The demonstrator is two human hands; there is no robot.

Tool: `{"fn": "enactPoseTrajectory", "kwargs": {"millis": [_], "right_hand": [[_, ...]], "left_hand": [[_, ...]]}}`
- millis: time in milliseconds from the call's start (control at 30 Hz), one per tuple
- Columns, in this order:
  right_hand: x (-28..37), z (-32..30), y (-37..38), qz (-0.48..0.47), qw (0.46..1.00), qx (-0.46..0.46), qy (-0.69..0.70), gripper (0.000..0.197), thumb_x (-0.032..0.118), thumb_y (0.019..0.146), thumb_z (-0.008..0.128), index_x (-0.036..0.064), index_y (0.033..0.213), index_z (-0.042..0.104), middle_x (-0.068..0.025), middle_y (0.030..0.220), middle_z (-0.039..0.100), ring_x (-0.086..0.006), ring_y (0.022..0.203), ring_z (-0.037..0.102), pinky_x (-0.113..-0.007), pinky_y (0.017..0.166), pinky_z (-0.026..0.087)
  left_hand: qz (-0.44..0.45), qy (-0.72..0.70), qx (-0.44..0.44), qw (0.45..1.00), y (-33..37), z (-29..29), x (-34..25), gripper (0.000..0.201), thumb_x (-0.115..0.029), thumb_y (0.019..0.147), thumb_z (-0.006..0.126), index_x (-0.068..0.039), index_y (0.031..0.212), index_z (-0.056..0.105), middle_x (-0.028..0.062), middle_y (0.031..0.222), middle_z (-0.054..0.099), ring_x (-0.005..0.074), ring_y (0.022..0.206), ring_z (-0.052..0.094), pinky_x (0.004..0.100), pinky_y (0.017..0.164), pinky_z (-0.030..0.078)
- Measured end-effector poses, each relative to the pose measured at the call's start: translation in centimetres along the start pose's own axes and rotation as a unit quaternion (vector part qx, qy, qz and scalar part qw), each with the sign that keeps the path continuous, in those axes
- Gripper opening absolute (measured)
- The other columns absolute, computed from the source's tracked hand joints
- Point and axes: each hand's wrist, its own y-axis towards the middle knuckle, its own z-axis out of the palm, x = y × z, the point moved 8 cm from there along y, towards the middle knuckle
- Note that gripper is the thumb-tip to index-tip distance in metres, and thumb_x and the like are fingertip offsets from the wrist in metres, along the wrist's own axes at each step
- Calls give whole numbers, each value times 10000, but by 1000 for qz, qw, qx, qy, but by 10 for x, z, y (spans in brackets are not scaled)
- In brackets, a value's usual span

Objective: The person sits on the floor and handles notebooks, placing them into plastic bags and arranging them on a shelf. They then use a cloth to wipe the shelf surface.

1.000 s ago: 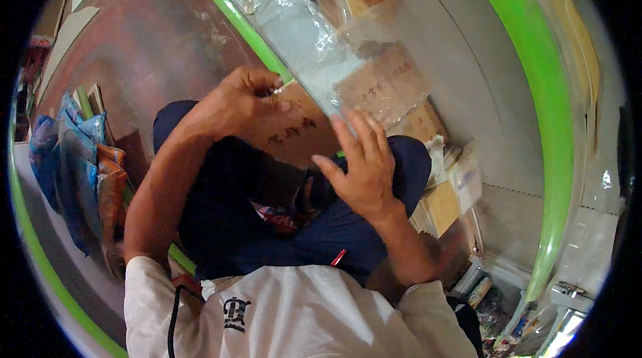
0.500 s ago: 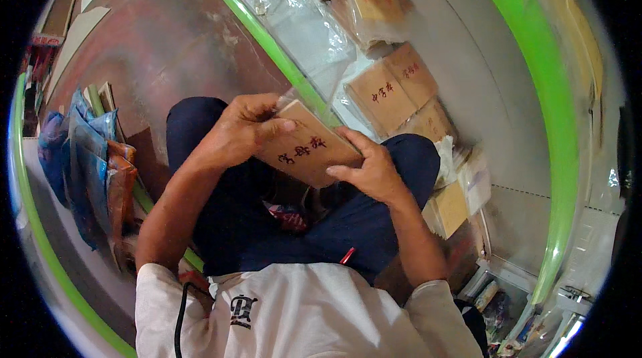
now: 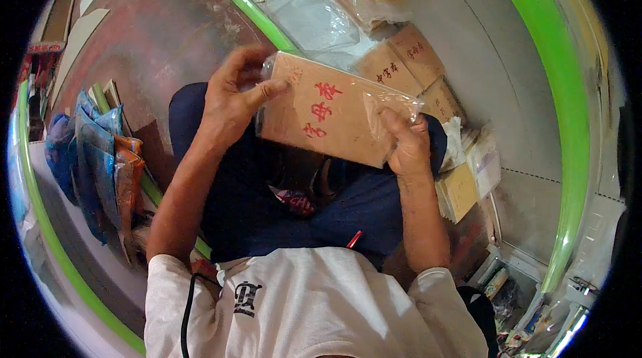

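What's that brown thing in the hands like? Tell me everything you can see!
The brown packet is a flat rectangle that looks like paper or card, inside a shiny, clear plastic wrapper. Large red characters run in a column across its face, with smaller, fainter marks near its left end. It is held slanting above the dark blue trousers, face up. The left hand grips its left end and the right hand its right end, both thumbs on top.
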Motion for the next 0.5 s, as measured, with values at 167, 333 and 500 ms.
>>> {"fn": "enactPoseTrajectory", "kwargs": {"millis": [167, 333, 500], "right_hand": [[12, -5, -8, -16, 999, 35, -24, 195, 13, 752, 658, -2, 947, 656, -45, 911, 659, -129, 795, 617, -278, 721, 499], [18, -24, -7, -74, 996, 46, -13, 227, 31, 769, 645, 12, 995, 639, -51, 951, 650, -152, 837, 624, -290, 763, 507], [13, -25, -4, -15, 992, -3, 125, 356, 83, 793, 649, 23, 1130, 549, -77, 1096, 607, -199, 987, 596, -354, 881, 475]], "left_hand": [[155, 46, 106, 981, 2, 18, -50, 644, -207, 646, 789, -14, 1198, 519, 82, 1073, 612, 196, 1050, 532, 339, 974, 359], [-87, -58, 327, 939, -25, 39, -17, 509, -245, 691, 772, 8, 1093, 589, 45, 975, 641, 156, 944, 579, 303, 866, 437], [-127, -143, 210, 959, -42, 46, 5, 314, -186, 817, 654, 9, 1056, 594, 35, 906, 636, 123, 842, 593, 264, 772, 474]]}}
